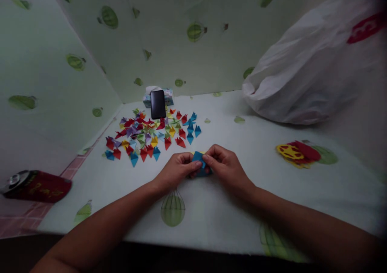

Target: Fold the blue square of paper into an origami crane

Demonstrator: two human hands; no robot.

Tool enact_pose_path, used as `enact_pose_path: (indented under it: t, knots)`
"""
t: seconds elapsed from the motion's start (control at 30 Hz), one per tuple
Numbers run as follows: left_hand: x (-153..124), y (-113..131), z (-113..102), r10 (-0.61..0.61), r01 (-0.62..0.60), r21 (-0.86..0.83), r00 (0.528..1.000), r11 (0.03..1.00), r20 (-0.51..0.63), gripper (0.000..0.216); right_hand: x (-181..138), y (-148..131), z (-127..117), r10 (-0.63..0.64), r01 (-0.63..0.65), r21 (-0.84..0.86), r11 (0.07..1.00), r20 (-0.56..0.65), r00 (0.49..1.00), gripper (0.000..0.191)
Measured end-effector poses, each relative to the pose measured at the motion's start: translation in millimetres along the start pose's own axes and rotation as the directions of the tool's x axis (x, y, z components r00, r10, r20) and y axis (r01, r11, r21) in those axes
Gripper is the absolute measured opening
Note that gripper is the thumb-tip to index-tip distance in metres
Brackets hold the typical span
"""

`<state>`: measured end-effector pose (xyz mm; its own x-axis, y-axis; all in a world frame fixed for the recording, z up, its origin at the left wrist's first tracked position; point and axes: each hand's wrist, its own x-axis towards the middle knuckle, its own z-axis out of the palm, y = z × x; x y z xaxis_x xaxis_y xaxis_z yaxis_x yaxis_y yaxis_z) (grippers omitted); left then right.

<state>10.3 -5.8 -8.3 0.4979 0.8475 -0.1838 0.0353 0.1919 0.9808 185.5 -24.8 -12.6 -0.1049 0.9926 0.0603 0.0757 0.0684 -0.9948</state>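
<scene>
- We see both hands meeting at the near middle of the tabletop (pixel 242 192), which wears a pale green cloth printed with balloons.
- Between them lies a small folded piece of blue paper (pixel 198 163), its long axis running left to right, so each hand takes one end and neither is nearer.
- Our left hand (pixel 177 169) pinches the paper's left part with thumb and fingers pressed together.
- Our right hand (pixel 223 165) pinches the right part, its fingertips just touching those of the left.
- The paper looks crisp, with a pointed upper corner; a hint of yellow shows behind it.
- Farther off, to the left, lies a scatter of small folded paper pieces (pixel 151 134) in red, blue, yellow and purple, well apart from the hands.
- A black phone (pixel 158 104) leans at the far edge of that scatter.
</scene>
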Motion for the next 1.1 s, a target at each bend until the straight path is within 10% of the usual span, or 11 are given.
enact_pose_path:
  t: [0.67, 1.1]
  knots:
    - [-2.5, 4.2, -0.2, 0.179, -0.141, 0.179, 0.96, 0.974, -0.217, 0.032, 2.4, 2.0, 1.4, 0.075, -0.077, 0.004, 0.997, 0.206, 0.976, 0.025]
    - [-2.1, 7.4, 1.0, 0.051, -0.034, 0.106, 0.985, 0.994, -0.163, 0.032, 1.4, -3.7, -2.5, -0.012, 0.014, -0.03, 0.999, 0.059, 0.998, 0.026]
